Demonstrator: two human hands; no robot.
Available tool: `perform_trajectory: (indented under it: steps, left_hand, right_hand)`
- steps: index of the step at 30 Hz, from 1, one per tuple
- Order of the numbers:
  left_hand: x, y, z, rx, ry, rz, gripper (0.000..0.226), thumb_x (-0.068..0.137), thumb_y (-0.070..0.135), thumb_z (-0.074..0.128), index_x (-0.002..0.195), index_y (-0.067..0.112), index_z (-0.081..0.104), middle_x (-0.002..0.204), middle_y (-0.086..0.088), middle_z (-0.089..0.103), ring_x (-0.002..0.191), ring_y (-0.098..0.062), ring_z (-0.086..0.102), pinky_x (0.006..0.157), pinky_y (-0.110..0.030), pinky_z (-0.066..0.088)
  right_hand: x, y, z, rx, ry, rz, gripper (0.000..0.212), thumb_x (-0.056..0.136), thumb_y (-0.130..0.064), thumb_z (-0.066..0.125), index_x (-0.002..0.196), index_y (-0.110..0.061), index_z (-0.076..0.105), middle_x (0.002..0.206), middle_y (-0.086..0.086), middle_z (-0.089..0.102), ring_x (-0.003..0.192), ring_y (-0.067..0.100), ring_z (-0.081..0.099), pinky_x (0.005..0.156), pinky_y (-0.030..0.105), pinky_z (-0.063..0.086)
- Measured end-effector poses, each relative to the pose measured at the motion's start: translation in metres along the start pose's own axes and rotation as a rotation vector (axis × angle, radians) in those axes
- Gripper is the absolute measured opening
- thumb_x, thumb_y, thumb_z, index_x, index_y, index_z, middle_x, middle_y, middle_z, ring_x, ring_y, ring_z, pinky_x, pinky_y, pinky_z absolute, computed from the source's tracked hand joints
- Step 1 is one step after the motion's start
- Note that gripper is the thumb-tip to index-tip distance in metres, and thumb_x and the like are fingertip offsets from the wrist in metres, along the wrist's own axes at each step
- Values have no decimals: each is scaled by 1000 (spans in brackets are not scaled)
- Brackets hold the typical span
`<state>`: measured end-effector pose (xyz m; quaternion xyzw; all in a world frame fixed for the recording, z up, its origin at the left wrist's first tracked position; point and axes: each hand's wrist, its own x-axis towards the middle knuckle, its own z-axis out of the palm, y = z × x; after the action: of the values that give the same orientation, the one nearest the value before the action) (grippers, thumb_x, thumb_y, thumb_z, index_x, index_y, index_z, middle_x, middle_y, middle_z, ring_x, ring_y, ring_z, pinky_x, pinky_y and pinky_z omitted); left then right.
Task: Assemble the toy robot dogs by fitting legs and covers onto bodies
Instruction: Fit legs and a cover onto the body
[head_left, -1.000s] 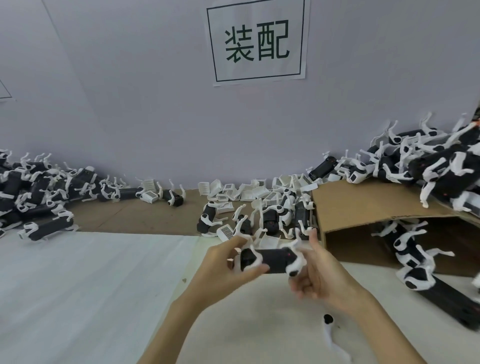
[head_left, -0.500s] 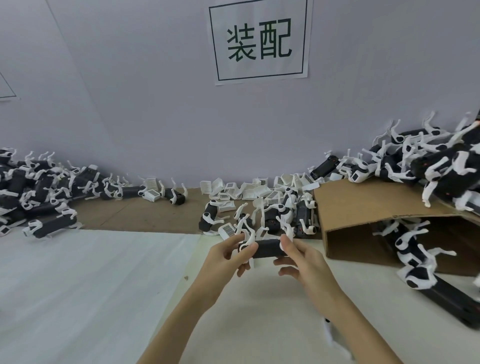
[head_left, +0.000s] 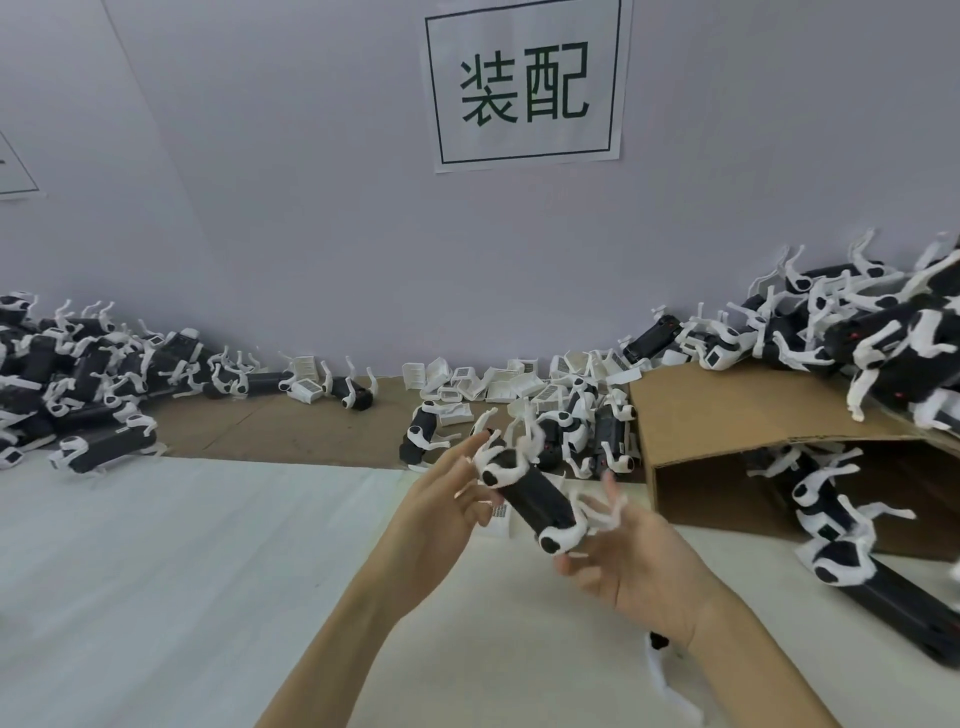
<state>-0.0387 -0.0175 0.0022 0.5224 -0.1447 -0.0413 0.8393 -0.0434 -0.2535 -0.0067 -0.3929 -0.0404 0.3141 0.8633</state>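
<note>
Toy dog body w/ legs on, sitting mid-air btwn left hand & right hand, fingers spread loose, barely cradling; steadying both ends before adding cover.

A black toy dog body with white legs lies tilted between both hands above the white counter. The left hand touches its upper end with nearly straight fingers; the right hand, at four o'clock, cups its lower end, fingers blurred. A cardboard box lies at three o'clock, and a loose white leg lies below the right wrist.
</note>
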Motion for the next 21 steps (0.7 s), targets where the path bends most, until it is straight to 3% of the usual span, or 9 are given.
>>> perform_trajectory:
  steps: [2, 4, 6, 7, 10, 13, 15, 18, 21]
  left_hand:
    - [1, -2, 11, -22, 52, -11, 55, 98, 39, 70, 145, 12, 64, 118, -14, 63, 88, -22, 57, 80, -30, 49]
    - [1, -8, 16, 71, 101, -4, 43, 104, 41, 63, 139, 17, 69, 138, -11, 69, 110, -29, 65, 95, -36, 46]
    - [0, -11, 15, 156, 134, 0, 35, 103, 33, 60, 134, 21, 73, 137, -7, 71, 129, -30, 63, 107, -41, 44]
    - [-1, -11, 15, 191, 126, 3, 33, 102, 29, 61, 131, 21, 75, 133, -6, 73, 130, -29, 64, 109, -40, 45]
    - [-6, -5, 16, 237, 67, 9, 26, 105, 24, 61, 124, 19, 77, 122, -3, 76, 118, -22, 69, 100, -35, 52]
    - [-9, 2, 17, 210, 41, 14, 28, 106, 32, 61, 122, 15, 75, 117, -7, 74, 107, -21, 69, 89, -30, 55]
    - [-9, 4, 19, 262, 44, 42, 33, 103, 39, 62, 121, 14, 75, 117, -9, 74, 109, -21, 69, 93, -32, 53]
    - [-8, 2, 23, 323, 98, 99, 26, 94, 34, 76, 109, 13, 75, 111, -10, 77, 106, -21, 71, 96, -32, 53]
    - [-7, -1, 22, 379, 172, 170, 16, 104, 23, 70, 108, 8, 71, 111, -9, 78, 104, -24, 72, 91, -28, 56]
  right_hand:
    - [6, 10, 5, -103, 4, 25, 53, 100, -37, 58, 137, 0, 54, 106, 29, 67, 77, 36, 68, 53, 32, 54]
    - [10, 18, 8, -208, -16, 4, 50, 101, -23, 63, 144, -1, 51, 120, 33, 66, 94, 42, 70, 70, 37, 56]
    - [13, 24, 11, -280, -60, -35, 49, 97, -20, 72, 142, -9, 57, 130, 33, 64, 112, 51, 66, 82, 41, 56]
    - [15, 27, 13, -333, -67, -62, 46, 95, -21, 74, 139, -12, 62, 132, 29, 65, 117, 51, 65, 86, 43, 57]
    - [25, 41, 19, -723, 143, -280, 30, 95, -19, 76, 122, -31, 71, 118, 3, 75, 101, 33, 74, 82, 42, 63]
    - [26, 43, 22, -947, 266, -428, 31, 95, -22, 75, 105, -51, 73, 107, -14, 76, 82, 21, 75, 72, 28, 61]
    - [25, 41, 20, -984, 249, -454, 34, 95, -19, 75, 102, -52, 72, 106, -16, 75, 76, 16, 74, 69, 21, 56]
    - [25, 43, 17, -999, 223, -460, 31, 94, -15, 75, 103, -44, 72, 98, -10, 75, 71, 12, 67, 66, 23, 56]
    - [28, 49, 17, -1016, 283, -526, 38, 93, -20, 77, 112, -52, 70, 100, -12, 73, 82, 6, 68, 73, 25, 57]
